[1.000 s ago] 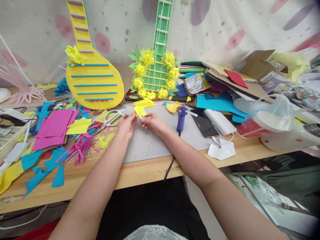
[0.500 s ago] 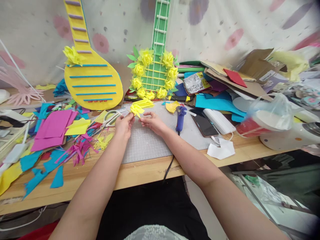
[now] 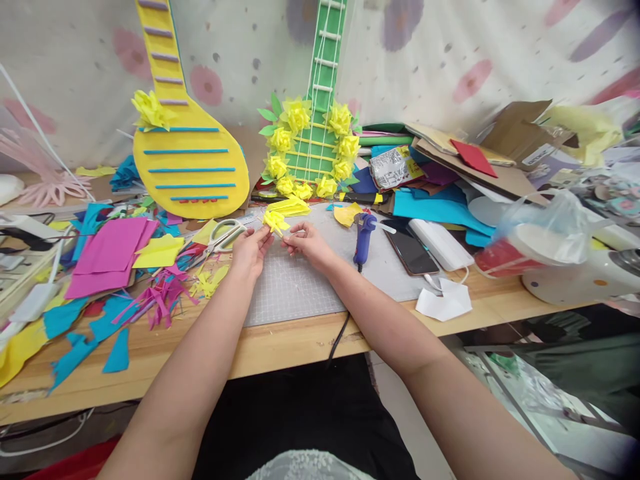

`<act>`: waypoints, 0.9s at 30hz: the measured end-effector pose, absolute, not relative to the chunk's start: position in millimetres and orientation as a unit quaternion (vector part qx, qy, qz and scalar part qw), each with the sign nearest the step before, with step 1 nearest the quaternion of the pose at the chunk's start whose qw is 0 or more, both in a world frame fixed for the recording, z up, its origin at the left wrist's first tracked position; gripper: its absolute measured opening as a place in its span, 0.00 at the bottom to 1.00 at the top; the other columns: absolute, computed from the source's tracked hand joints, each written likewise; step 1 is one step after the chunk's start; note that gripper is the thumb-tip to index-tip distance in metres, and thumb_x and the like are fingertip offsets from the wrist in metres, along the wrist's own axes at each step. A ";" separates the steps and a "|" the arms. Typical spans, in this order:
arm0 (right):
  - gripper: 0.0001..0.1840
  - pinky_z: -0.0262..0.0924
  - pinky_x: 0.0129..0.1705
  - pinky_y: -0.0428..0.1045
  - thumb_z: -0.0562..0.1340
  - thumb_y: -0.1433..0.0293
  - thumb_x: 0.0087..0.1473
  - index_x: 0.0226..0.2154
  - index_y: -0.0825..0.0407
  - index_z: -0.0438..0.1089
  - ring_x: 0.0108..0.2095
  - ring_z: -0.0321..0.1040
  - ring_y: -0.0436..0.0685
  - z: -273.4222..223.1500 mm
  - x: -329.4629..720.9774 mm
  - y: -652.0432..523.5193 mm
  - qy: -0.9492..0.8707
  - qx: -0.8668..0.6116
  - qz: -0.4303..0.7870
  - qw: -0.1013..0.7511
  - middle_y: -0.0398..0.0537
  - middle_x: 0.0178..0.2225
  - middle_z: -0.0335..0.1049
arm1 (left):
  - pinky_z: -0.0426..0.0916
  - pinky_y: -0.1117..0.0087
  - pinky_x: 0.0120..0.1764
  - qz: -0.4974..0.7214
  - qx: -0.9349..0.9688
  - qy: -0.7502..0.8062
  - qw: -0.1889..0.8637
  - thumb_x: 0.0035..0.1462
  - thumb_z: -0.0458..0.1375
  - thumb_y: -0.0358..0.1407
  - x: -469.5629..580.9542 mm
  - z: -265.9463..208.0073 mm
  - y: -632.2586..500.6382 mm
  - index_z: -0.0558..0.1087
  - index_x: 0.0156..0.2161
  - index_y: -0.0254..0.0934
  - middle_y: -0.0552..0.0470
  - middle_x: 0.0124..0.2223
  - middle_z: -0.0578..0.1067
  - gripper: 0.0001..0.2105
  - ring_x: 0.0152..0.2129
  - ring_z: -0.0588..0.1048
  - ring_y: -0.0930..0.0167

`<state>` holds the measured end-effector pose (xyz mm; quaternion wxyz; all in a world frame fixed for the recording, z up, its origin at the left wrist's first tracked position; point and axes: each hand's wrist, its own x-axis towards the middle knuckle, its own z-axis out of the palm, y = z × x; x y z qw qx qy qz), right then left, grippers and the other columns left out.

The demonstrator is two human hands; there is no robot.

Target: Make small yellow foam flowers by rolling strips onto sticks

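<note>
1. Above the far part of the gray gridded cutting mat [image 3: 295, 287], we had a small yellow paper flower with splayed, pointed petals [image 3: 275, 221] between our two hands.
2. From the left hand [image 3: 250, 252], the flower lay forward and slightly right, at the very tips of the thumb and fingers. Those were closed in a light pinch on its near left side, so the left was the nearer hand.
3. Roundish overall, the flower showed us no clear long axis; one petal slanted down and right, towards the right hand [image 3: 311, 247].
4. That right hand sat just beside the flower, fingers curled and tips pointing left. We could not tell whether they touched a petal or pinched anything.
5. Our left forearm [image 3: 220, 333] and right forearm [image 3: 383, 317] slanted inward over the wooden table's near edge [image 3: 295, 347], meeting near the flower.
6. Just behind it lay folded yellow paper strips [image 3: 289, 207]; a purple-blue plastic glue gun [image 3: 363, 243] was to our right hand's right.
</note>
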<state>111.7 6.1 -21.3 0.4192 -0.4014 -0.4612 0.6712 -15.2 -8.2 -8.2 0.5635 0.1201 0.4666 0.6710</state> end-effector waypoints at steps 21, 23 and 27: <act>0.07 0.52 0.19 0.40 0.65 0.69 0.41 0.23 0.56 0.66 0.16 0.57 0.42 -21.6 109.8 3.7 -0.493 -0.403 0.671 0.380 0.38 0.17 0.65 | 0.72 0.69 0.34 0.683 0.158 0.509 0.499 0.44 0.58 0.21 -15.9 -8.3 -6.6 0.51 0.28 0.39 0.55 0.22 0.73 0.18 0.21 0.76 0.72; 0.07 0.51 0.18 0.40 0.65 0.70 0.42 0.22 0.56 0.66 0.16 0.56 0.41 -19.7 111.4 3.8 -0.488 -0.413 0.672 0.374 0.39 0.17 0.65 | 0.72 0.68 0.34 0.677 0.152 0.514 0.504 0.44 0.59 0.21 -15.9 -8.0 -7.4 0.53 0.29 0.38 0.55 0.23 0.73 0.17 0.21 0.76 0.72; 0.09 0.49 0.17 0.40 0.66 0.69 0.40 0.20 0.56 0.67 0.16 0.55 0.41 -18.4 114.9 6.3 -0.472 -0.423 0.679 0.370 0.39 0.16 0.64 | 0.72 0.65 0.36 0.664 0.159 0.510 0.522 0.45 0.59 0.23 -16.8 -5.8 -9.5 0.57 0.31 0.37 0.52 0.27 0.75 0.15 0.25 0.77 0.71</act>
